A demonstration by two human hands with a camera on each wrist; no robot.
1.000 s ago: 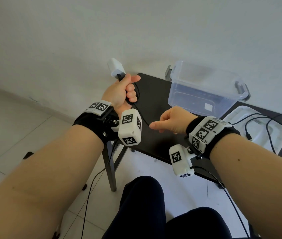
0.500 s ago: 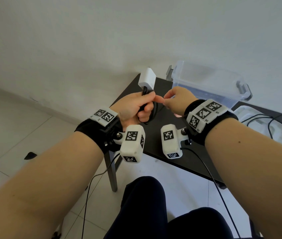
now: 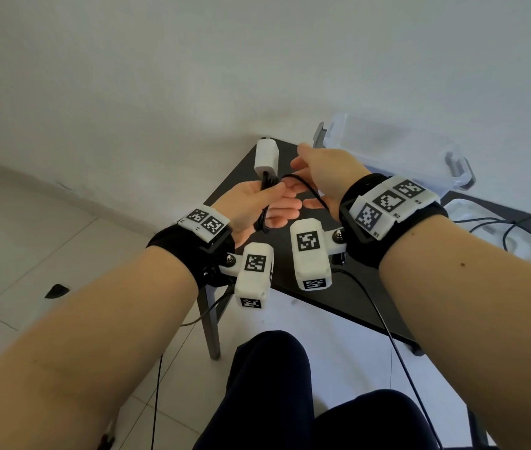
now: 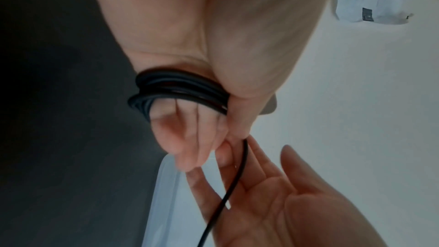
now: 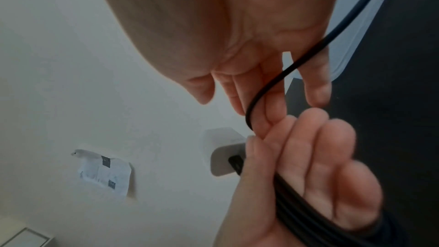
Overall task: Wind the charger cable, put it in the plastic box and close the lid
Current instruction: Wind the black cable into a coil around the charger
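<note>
Centre frame, the left hand (image 3: 257, 206) pinches the limp, springy charger cable (image 3: 267, 203) coils under its thumb, while the right hand (image 3: 326, 170), fingers open, guides the loose strand, best gripped near the coil.

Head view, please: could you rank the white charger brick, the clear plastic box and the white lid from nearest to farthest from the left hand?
1. White charger brick, directly above the left hand.
2. Clear plastic box, to the right, on the table.
3. White lid, far right.
</note>
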